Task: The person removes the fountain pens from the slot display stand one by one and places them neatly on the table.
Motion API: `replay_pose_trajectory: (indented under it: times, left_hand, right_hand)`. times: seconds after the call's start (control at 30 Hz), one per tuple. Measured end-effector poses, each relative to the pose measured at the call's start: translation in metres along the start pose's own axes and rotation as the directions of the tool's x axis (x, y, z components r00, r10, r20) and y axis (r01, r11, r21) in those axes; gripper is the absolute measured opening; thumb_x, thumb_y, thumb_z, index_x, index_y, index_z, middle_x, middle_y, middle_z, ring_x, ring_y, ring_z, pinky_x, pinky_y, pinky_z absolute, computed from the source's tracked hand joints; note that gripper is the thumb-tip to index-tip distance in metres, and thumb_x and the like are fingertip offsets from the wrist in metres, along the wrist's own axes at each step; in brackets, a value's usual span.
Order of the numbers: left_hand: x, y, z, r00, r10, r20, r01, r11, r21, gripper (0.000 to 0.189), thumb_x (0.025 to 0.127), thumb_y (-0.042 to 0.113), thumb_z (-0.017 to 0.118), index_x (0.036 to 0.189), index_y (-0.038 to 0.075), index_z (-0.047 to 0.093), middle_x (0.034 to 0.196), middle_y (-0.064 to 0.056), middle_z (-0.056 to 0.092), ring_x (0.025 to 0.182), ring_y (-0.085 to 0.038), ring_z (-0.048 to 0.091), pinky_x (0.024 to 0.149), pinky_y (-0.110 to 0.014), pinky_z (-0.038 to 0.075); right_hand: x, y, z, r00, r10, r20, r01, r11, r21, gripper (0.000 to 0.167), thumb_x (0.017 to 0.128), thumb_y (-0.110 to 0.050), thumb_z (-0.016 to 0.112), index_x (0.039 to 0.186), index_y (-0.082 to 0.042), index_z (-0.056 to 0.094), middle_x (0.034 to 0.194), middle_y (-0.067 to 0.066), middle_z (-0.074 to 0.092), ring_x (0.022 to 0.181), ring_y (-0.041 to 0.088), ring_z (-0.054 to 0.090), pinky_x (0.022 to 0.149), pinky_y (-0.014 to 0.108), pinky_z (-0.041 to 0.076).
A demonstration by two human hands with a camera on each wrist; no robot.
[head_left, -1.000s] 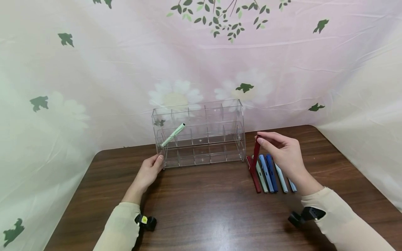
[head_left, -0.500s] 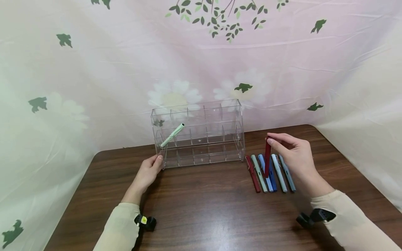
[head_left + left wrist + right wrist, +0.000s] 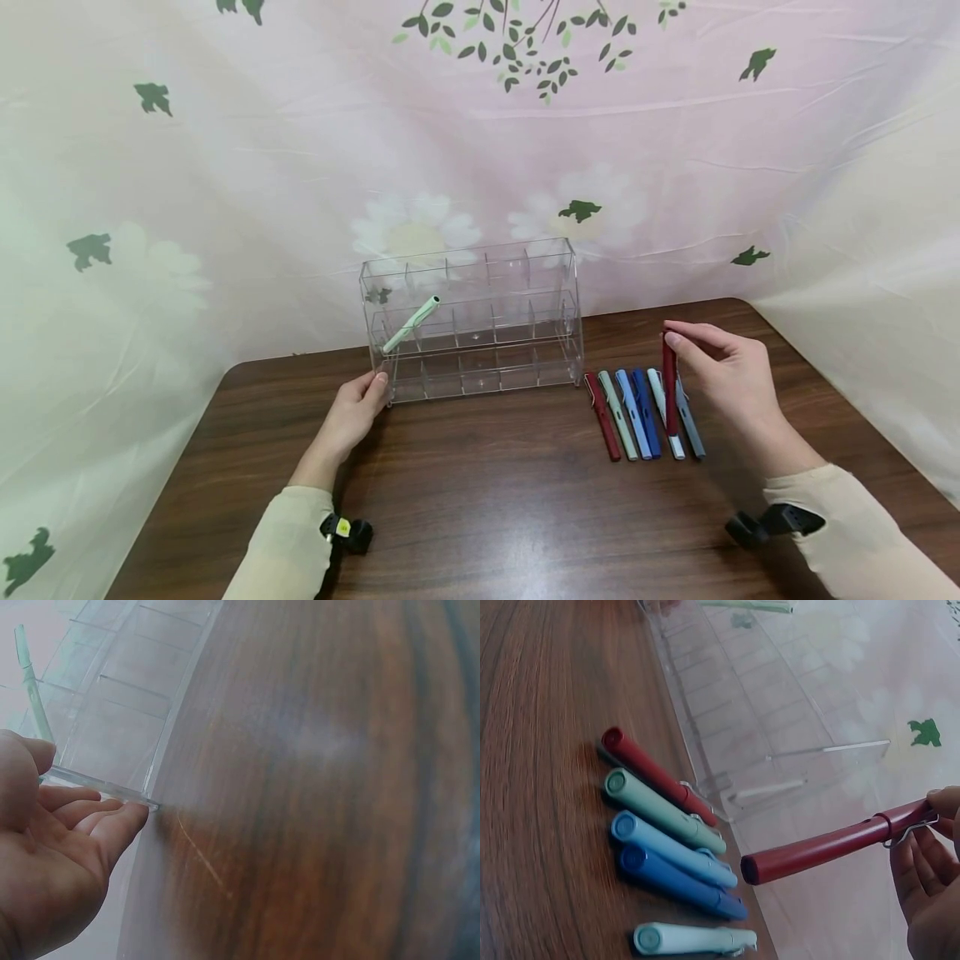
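My left hand (image 3: 358, 410) grips the lower left side of a clear tiered pen holder (image 3: 483, 383), thumb on one side of the panel and fingers on the other in the left wrist view. A mint green pen (image 3: 411, 325) leans to the right in the holder's left end. My right hand (image 3: 731, 371) pinches a dark red pen (image 3: 671, 392) by its clip end. That pen hangs nearly upright, overlapping a pale blue pen (image 3: 678, 448) in the head view. Left of it lie another red pen (image 3: 604, 418), a sage green pen (image 3: 619, 418), a light blue one and a dark blue one.
A grey-blue pen (image 3: 691, 423) lies at the right end of the row. The dark wooden table (image 3: 480, 492) backs onto a floral cloth (image 3: 300, 200), which also hangs at both sides. The holder stands near the table's back edge.
My right hand has carried the dark red pen rightward along the row, from over the left pens to over the pale blue one. The left hand has stayed at the holder.
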State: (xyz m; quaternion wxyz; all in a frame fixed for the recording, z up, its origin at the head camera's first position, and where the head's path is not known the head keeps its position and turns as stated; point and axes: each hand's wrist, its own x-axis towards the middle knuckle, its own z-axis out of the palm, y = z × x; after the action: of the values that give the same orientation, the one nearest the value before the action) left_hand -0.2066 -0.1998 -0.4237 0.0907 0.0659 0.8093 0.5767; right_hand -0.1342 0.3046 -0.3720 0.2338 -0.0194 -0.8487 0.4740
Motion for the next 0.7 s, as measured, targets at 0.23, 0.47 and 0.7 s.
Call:
replay_pose_trajectory:
  times: [0.23,0.47,0.7]
  left_hand:
    - [0.0,0.0,0.0,1.0,-0.001,-0.001,0.001,1.0,-0.004,0.058,0.12,0.023,0.036,0.16,-0.018,0.03,0.167,-0.037,0.035,0.156,-0.045,0.039,0.125,-0.046,0.043]
    - [0.0,0.0,0.0,1.0,-0.004,-0.001,0.004,1.0,-0.016,0.057,0.12,0.022,0.036,0.16,-0.018,0.031,0.167,-0.037,0.035,0.156,-0.044,0.039,0.125,-0.046,0.043]
    - [0.0,0.0,0.0,1.0,-0.006,-0.005,0.006,1.0,-0.017,0.056,0.12,0.021,0.036,0.16,-0.018,0.032,0.166,-0.037,0.036,0.157,-0.044,0.038,0.125,-0.046,0.043]
  right_hand:
    - [0.001,0.007,-0.009,1.0,0.01,0.002,-0.01,0.999,-0.051,0.034,0.105,-0.029,0.075,0.131,-0.008,0.079,0.101,-0.043,0.069,0.097,-0.018,0.064,0.078,0.0,0.05]
    - [0.001,0.01,-0.019,0.999,0.038,0.022,-0.036,0.996,-0.077,0.037,0.105,-0.035,0.073,0.132,-0.01,0.078,0.102,-0.046,0.067,0.097,-0.02,0.063,0.08,-0.001,0.049]
    - [0.002,0.022,-0.028,0.991,0.115,0.064,-0.113,0.993,-0.037,0.043,0.106,-0.036,0.072,0.138,-0.007,0.075,0.099,-0.041,0.069,0.093,-0.016,0.065,0.074,0.004,0.055]
